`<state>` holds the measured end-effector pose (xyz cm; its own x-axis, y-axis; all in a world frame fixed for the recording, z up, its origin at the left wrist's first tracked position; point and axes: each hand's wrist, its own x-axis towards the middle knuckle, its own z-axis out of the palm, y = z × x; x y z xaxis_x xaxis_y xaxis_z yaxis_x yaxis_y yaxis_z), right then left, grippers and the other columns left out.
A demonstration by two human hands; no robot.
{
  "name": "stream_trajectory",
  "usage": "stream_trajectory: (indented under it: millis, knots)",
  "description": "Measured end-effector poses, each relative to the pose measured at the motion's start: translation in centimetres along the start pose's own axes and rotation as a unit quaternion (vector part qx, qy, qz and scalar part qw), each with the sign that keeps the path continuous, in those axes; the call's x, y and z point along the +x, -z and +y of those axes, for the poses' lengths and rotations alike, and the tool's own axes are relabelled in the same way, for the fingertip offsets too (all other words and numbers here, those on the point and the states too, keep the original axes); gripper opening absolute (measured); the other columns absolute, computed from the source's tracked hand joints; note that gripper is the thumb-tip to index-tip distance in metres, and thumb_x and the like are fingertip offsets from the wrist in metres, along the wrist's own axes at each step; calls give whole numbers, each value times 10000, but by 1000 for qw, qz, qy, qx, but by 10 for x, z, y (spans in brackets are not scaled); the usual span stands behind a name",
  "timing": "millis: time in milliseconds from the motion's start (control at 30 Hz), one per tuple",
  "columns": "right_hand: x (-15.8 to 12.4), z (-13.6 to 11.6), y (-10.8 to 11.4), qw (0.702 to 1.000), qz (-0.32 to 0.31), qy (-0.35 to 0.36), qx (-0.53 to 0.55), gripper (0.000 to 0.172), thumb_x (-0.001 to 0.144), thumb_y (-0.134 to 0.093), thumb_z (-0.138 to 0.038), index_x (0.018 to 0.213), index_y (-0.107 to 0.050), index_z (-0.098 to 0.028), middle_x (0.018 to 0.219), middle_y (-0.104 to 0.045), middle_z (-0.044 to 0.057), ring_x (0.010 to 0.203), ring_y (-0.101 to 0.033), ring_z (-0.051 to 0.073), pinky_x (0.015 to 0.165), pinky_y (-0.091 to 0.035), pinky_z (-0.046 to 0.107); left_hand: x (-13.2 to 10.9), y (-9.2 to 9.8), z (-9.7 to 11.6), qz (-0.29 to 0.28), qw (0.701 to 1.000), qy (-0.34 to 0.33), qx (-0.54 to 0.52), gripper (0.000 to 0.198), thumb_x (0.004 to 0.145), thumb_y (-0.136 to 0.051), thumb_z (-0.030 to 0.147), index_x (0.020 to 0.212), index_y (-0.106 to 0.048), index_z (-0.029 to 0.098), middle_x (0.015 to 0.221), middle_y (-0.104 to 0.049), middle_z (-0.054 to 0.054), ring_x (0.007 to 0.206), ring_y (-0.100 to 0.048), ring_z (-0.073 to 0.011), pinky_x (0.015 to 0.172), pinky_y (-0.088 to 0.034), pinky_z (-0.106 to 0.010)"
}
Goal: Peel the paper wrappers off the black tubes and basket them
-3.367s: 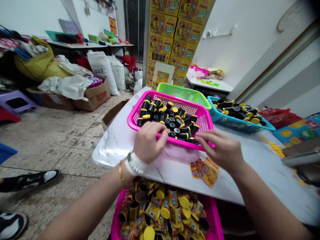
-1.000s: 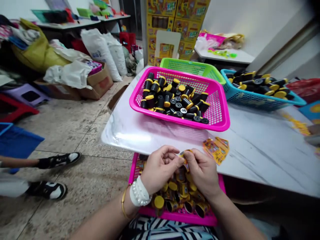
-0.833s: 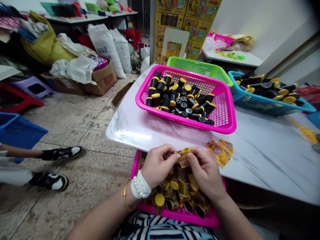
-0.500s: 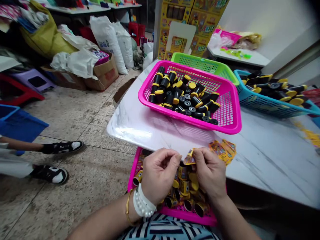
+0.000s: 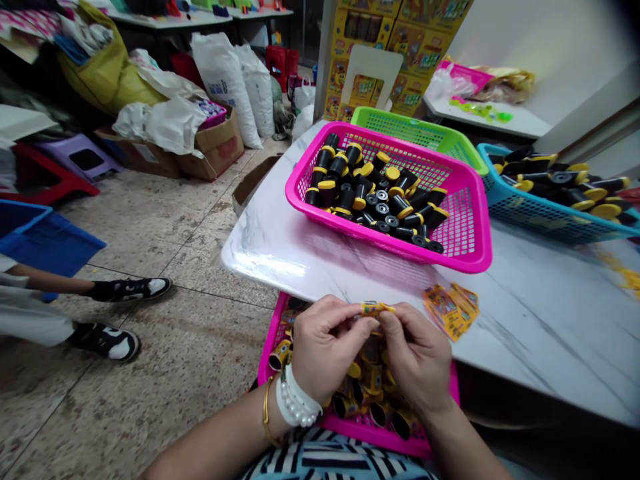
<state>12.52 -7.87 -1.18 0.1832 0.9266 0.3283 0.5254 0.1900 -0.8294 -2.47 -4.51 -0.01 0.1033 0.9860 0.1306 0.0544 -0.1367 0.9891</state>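
Between the fingertips of both hands is a small yellow printed label [image 5: 374,308]. It looks curved, and my fingers hide part of it. My left hand [image 5: 327,347], with a white pearl bracelet and a gold bangle at the wrist, pinches its left end. My right hand [image 5: 417,353] grips the other end with thumb and forefinger. Below them, on my lap, a pink basket [image 5: 373,437] holds several black tubes with yellow labels [image 5: 373,377]. More flat yellow labels [image 5: 453,310] lie on the table to the right of my right hand.
On the marble-patterned table [image 5: 280,253] stands a larger pink basket [image 5: 467,227] of black tubes with yellow caps. Behind it are a green basket [image 5: 425,130] and a blue basket [image 5: 545,217]. Another person's shoes [image 5: 133,288] and a blue bin [image 5: 70,243] are at left.
My left hand has met the label that my right hand was holding, and both now grip it. The label has turned to lie more level. The view has shifted slightly left.
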Motion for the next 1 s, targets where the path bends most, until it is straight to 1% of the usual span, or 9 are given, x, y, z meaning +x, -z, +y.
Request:
stream_trajectory:
  millis: [200, 333, 400, 533, 600, 700, 833, 900, 1000]
  knots:
    - [2, -6, 1, 998, -42, 43, -9, 127, 960, -593, -204, 859, -670, -216, 742, -656, 18, 655, -615, 159, 609, -477, 264, 9, 6, -1, -17, 996, 66, -62, 76, 790, -751, 198, 751, -813, 178, 790, -736, -69, 748, -670, -184, 693, -526, -269]
    - [24, -11, 17, 985, -134, 105, -25, 179, 969, -579, -211, 816, -672, -206, 701, -646, 13, 625, -608, 147, 583, -458, 257, 17, 14, -6, -104, 965, 196, -136, 156, 759, -794, 305, 767, -807, 149, 608, -674, -33, 511, -531, -107, 505, -407, -218]
    - [54, -13, 36, 979, -151, 124, -59, 219, 967, -598, -258, 768, -677, -207, 676, -655, 7, 601, -607, 145, 574, -451, 260, 21, 18, -8, -121, 945, 248, -178, 245, 763, -799, 373, 736, -778, 130, 491, -575, 9, 401, -394, -57, 421, -273, -191]
    - [144, -4, 68, 952, -21, 148, -266, 140, 910, -666, -336, 932, -733, -215, 865, -736, 55, 730, -662, 197, 697, -499, 316, 31, 20, -8, -125, 914, 291, -252, 307, 738, -835, 401, 743, -762, 103, 453, -509, 30, 392, -335, -24, 406, -164, -165]
    - [187, 8, 71, 907, -89, 128, -391, 315, 846, -721, -309, 1146, -700, -217, 1098, -726, 101, 823, -681, 218, 745, -511, 333, 38, 19, -4, -125, 897, 309, -291, 308, 699, -869, 378, 751, -765, 94, 457, -494, 37, 401, -313, -16, 397, -141, -157]
    - [227, 26, 63, 893, -148, 116, -409, 429, 731, -773, -177, 1153, -698, -191, 999, -752, 104, 806, -684, 231, 704, -498, 311, 48, 18, 2, -124, 868, 327, -352, 340, 657, -897, 351, 824, -783, 79, 463, -476, 51, 401, -279, -6, 377, -109, -143]
    - [231, 36, 60, 901, -164, 113, -384, 429, 730, -702, -131, 1155, -686, -182, 836, -749, 50, 735, -675, 198, 689, -500, 290, 57, 18, 5, -113, 843, 333, -407, 329, 647, -894, 262, 885, -789, 61, 704, -667, -41, 432, -317, 19, 356, -117, -112]
    - [219, 31, 68, 916, -147, 119, -355, 385, 739, -672, -149, 1120, -703, -196, 836, -740, 43, 703, -658, 184, 664, -507, 294, 58, 18, 4, -109, 834, 336, -424, 278, 670, -870, 217, 877, -780, 54, 850, -720, -84, 441, -340, 30, 347, -129, -100]
    - [189, 13, 82, 958, -110, 116, -237, 224, 781, -648, -197, 980, -749, -220, 795, -705, 40, 612, -604, 161, 570, -484, 300, 57, 16, 1, -107, 819, 343, -448, 204, 709, -838, 182, 847, -759, 56, 835, -718, -69, 427, -355, 34, 339, -145, -92]
